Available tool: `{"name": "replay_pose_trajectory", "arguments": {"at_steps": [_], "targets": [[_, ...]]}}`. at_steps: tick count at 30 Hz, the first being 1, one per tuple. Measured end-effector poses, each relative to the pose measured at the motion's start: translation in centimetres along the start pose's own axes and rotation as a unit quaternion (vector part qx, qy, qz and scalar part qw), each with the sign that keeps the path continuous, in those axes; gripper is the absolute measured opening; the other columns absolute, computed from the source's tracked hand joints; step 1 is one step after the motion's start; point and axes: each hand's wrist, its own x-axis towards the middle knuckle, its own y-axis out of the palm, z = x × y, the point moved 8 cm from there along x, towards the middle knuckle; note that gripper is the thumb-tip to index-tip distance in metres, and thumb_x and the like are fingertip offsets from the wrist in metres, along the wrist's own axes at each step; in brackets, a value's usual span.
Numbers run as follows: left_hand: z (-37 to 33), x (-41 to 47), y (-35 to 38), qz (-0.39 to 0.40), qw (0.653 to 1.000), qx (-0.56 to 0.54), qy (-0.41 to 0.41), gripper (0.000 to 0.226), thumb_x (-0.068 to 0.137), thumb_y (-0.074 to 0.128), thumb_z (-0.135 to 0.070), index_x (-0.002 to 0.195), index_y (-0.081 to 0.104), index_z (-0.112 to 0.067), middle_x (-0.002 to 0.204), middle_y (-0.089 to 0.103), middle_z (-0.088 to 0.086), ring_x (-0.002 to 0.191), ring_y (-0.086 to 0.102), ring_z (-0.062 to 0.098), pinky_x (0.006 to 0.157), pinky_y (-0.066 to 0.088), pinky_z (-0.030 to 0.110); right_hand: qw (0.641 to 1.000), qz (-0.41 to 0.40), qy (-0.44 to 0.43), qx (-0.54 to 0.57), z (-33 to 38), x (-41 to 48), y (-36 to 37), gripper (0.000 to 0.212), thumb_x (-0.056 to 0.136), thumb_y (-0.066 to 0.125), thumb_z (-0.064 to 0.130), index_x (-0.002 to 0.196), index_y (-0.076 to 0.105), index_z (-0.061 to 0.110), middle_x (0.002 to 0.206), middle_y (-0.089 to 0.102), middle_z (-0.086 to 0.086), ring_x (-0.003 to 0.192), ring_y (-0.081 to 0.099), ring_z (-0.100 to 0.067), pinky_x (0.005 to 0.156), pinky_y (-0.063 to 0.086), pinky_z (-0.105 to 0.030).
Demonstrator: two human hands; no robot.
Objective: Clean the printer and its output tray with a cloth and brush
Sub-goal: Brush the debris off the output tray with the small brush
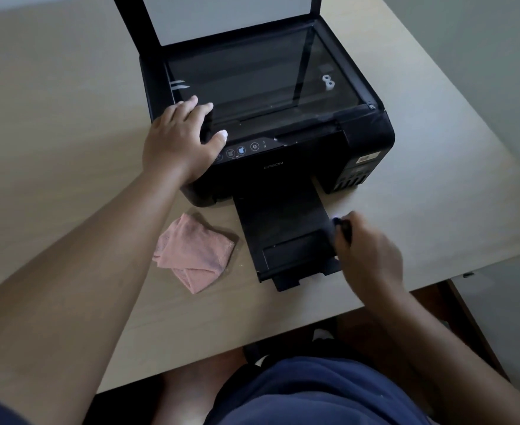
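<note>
**Brush at the tray edge, cloth parked on the table**

The black Epson printer (366, 130) sits on a light wood table (68, 118) with its scanner lid (228, 16) flipped up, so the glass (252, 78) is showing. The output tray (283, 228) sticks out from the front toward the person, low over the table.

The left hand (179, 139) is planted on the printer's front-left corner. Its 4 fingers (191, 105) lie straight and a bit spread over the edge of the glass, and the thumb is out to the side just above the control panel (243, 150). It's pressing down flat, not gripping.

The right hand (369, 259) is at the right edge of the output tray, near its outer end, with the fingers curled round a dark brush (343, 227). (It's blurred, so all I can make out is a stubby dark end poking out of the top of the fist, and I can't tell whether it actually touches the tray.)

The pink cloth (194, 253) lies crumpled and loosely folded on the table, just left of the tray and just in front of the printer's front-left corner. It's apart from both hands.
</note>
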Motion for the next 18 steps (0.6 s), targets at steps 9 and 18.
{"name": "replay_pose_trajectory", "arguments": {"at_steps": [9, 18], "targets": [[-0.1, -0.1, 0.1, 0.003, 1.000, -0.005, -0.001, 0.064, 0.090, 0.039, -0.060, 0.147, 0.036, -0.031, 0.159, 0.028, -0.003, 0.144, 0.023, 0.019, 0.118, 0.018, 0.039, 0.964, 0.204, -0.078, 0.151, 3.6, -1.5, 5.0, 0.014, 0.095, 0.057, 0.033, 0.092, 0.054, 0.019, 0.073, 0.059, 0.004, 0.065, 0.056, -0.018, 0.057, 0.042, -0.035], [0.0, -0.1, 0.1, 0.002, 1.000, -0.008, -0.008, 0.062, 0.091, 0.042, -0.058, 0.147, 0.037, -0.032, 0.159, 0.028, -0.004, 0.145, 0.022, 0.018, 0.118, 0.018, 0.038, 0.961, 0.189, -0.203, 0.015, 7.3, -0.9, 5.7, 0.019, 0.097, 0.051, 0.034, 0.102, 0.054, 0.016, 0.088, 0.061, -0.008, 0.075, 0.058, -0.029, 0.061, 0.045, -0.035]]}}
